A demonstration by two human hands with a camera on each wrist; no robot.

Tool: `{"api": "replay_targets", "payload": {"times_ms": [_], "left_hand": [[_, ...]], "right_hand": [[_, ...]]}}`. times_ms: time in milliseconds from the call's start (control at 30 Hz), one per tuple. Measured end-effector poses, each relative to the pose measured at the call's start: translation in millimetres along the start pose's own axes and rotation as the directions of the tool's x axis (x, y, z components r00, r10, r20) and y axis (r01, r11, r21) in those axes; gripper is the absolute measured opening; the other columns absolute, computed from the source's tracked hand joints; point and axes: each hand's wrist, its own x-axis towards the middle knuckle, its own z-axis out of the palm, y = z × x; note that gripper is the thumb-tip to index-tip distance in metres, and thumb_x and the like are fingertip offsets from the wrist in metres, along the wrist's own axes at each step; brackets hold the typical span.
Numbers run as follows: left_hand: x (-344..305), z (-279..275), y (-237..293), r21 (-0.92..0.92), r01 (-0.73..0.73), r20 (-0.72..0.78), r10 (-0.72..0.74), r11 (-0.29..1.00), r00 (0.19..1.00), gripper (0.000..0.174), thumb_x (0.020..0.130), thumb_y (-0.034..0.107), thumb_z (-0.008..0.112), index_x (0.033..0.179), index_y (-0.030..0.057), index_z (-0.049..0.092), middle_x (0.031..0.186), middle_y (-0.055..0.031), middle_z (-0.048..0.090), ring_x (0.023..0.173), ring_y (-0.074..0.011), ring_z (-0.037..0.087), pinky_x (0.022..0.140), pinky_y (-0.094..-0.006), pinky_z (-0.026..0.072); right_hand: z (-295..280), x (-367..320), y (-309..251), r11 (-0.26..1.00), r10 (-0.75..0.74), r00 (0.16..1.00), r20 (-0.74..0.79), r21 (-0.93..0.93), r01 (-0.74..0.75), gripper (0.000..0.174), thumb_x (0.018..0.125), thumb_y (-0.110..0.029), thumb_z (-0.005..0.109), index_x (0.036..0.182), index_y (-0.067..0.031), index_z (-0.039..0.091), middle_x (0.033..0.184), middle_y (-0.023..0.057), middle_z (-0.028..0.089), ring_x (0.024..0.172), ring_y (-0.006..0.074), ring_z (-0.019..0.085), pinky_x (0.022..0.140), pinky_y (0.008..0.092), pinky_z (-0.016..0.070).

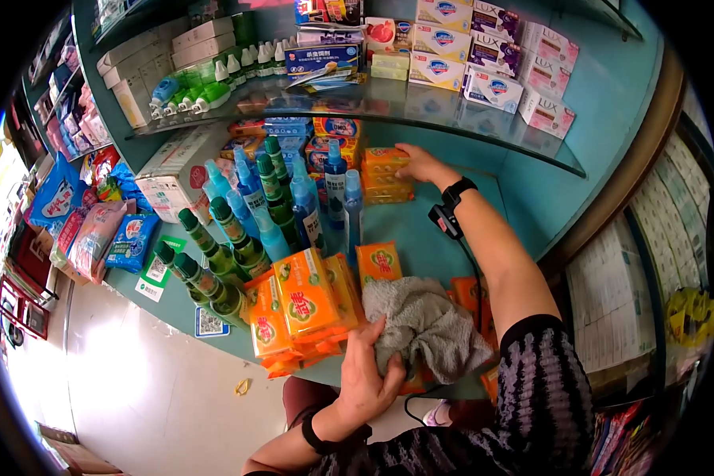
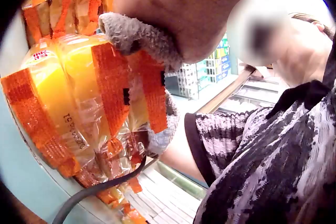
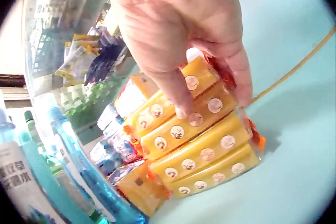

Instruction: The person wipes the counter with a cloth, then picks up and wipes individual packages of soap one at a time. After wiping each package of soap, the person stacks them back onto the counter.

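My right hand (image 3: 178, 29) grips the upper part of a stack of yellow soap bars in orange-ended clear wrappers (image 3: 205, 134), thumb on the near face and fingers round the far side. In the head view this soap stack (image 1: 386, 176) stands at the back, under the glass shelf. My left hand (image 1: 369, 373) holds the edge of a crumpled grey cloth (image 1: 424, 325) between thumb and fingers. The cloth lies over orange soap packs near the front edge, partly hiding them. Just left of that hand are piled orange soap packs (image 1: 303, 297).
Green-capped bottles (image 1: 214, 278) and blue spray bottles (image 1: 305, 206) stand close together left of the right hand. A glass shelf (image 1: 444, 111) with boxed soaps overhangs the back. Detergent bags (image 1: 131, 242) lie at the left. A black cable (image 2: 105, 186) runs by the soap packs.
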Motion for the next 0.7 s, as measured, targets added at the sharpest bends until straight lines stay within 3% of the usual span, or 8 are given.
{"api": "replay_targets", "payload": {"times_ms": [133, 233, 333, 367, 400, 467, 567, 700], "left_hand": [[-0.2, 1.4, -1.1, 0.003, 0.005, -0.001, -0.005, 1.0, 1.0, 0.054, 0.077, -0.001, 0.055, 0.128, -0.0069, 0.038, 0.105, -0.0227, 0.048, 0.094, -0.0353, 0.052, 0.085, -0.0406, 0.0431], [-0.6, 1.6, -0.5, 0.004, 0.008, -0.008, -0.008, 1.0, 1.0, 0.053, 0.078, -0.001, 0.055, 0.128, -0.0071, 0.038, 0.106, -0.0227, 0.048, 0.095, -0.0354, 0.052, 0.086, -0.0406, 0.0431], [-1.3, 2.8, -0.7, 0.03, 0.006, -0.026, -0.005, 1.0, 1.0, 0.053, 0.078, 0.0, 0.055, 0.127, -0.0077, 0.039, 0.107, -0.0225, 0.049, 0.097, -0.0358, 0.052, 0.088, -0.0402, 0.0429], [-1.6, 2.8, -1.3, 0.046, 0.001, -0.033, 0.001, 0.999, 0.999, 0.052, 0.078, 0.0, 0.055, 0.127, -0.0079, 0.039, 0.108, -0.0224, 0.049, 0.097, -0.0359, 0.052, 0.088, -0.04, 0.0428], [-2.0, 3.4, -1.7, 0.059, -0.005, -0.035, 0.007, 0.998, 0.999, 0.052, 0.078, 0.0, 0.055, 0.127, -0.0082, 0.039, 0.108, -0.0224, 0.049, 0.098, -0.0361, 0.052, 0.089, -0.0397, 0.0427], [-4.2, 5.4, -2.6, 0.042, 0.032, -0.05, -0.029, 0.999, 0.998, 0.051, 0.079, 0.001, 0.055, 0.127, -0.0068, 0.04, 0.111, -0.0219, 0.05, 0.102, -0.0349, 0.053, 0.092, -0.0385, 0.0421], [-5.0, 7.2, -1.9, 0.023, 0.035, -0.078, -0.033, 0.999, 0.996, 0.049, 0.081, 0.001, 0.054, 0.128, -0.0051, 0.041, 0.112, -0.022, 0.052, 0.104, -0.0339, 0.053, 0.094, -0.0384, 0.0416], [-7.0, 8.1, 0.4, 0.018, 0.004, -0.119, -0.001, 1.0, 0.993, 0.043, 0.081, -0.002, 0.054, 0.123, -0.0059, 0.045, 0.11, -0.021, 0.051, 0.102, -0.0353, 0.053, 0.092, -0.0384, 0.0423]], "right_hand": [[8.0, -10.0, -17.3, 0.987, 0.044, 0.998, -0.04, -0.155, -0.049, 0.085, 0.07, -0.006, 0.077, 0.143, -0.0055, 0.035, 0.129, 0.0157, 0.055, 0.111, 0.0281, 0.056, 0.089, 0.0349, 0.0482], [11.9, -9.2, -8.9, 0.972, -0.045, 0.998, -0.032, -0.233, 0.036, 0.092, 0.066, -0.012, 0.082, 0.144, -0.0064, 0.033, 0.128, 0.0191, 0.055, 0.111, 0.0331, 0.057, 0.087, 0.0378, 0.0501], [2.2, -28.8, -35.2, 0.947, 0.109, 0.994, -0.021, -0.301, -0.11, 0.091, 0.073, -0.005, 0.074, 0.148, -0.0074, 0.024, 0.129, 0.019, 0.055, 0.113, 0.03, 0.055, 0.091, 0.0329, 0.0469], [3.2, -6.8, -6.7, 0.969, 0.046, 0.999, -0.026, -0.243, -0.051, 0.094, 0.073, -0.005, 0.073, 0.15, -0.0085, 0.02, 0.13, 0.02, 0.054, 0.111, 0.0306, 0.056, 0.088, 0.0332, 0.0483], [0.8, -4.7, 2.0, 0.949, -0.118, 0.991, -0.064, -0.301, 0.094, 0.083, 0.077, -0.011, 0.072, 0.147, -0.0066, 0.028, 0.127, 0.0168, 0.056, 0.103, 0.0279, 0.06, 0.081, 0.0335, 0.0513], [-28.2, -67.6, -80.7, 0.96, 0.174, 0.972, 0.158, -0.247, -0.132, 0.065, 0.083, -0.022, 0.068, 0.139, -0.0038, 0.04, 0.122, 0.0127, 0.058, 0.094, 0.0222, 0.063, 0.074, 0.0312, 0.0523], [-47.6, -128.3, -113.2, 0.996, 0.054, 0.978, 0.2, -0.078, -0.039, 0.052, 0.089, -0.03, 0.062, 0.131, -0.0033, 0.049, 0.116, 0.0095, 0.06, 0.089, 0.0166, 0.063, 0.073, 0.0286, 0.0518], [-77.7, -237.8, -151.0, 0.992, -0.112, 0.979, 0.172, 0.072, 0.101, 0.046, 0.093, -0.031, 0.057, 0.13, -0.0053, 0.051, 0.113, 0.0092, 0.062, 0.09, 0.0155, 0.063, 0.074, 0.0284, 0.0521]]}}
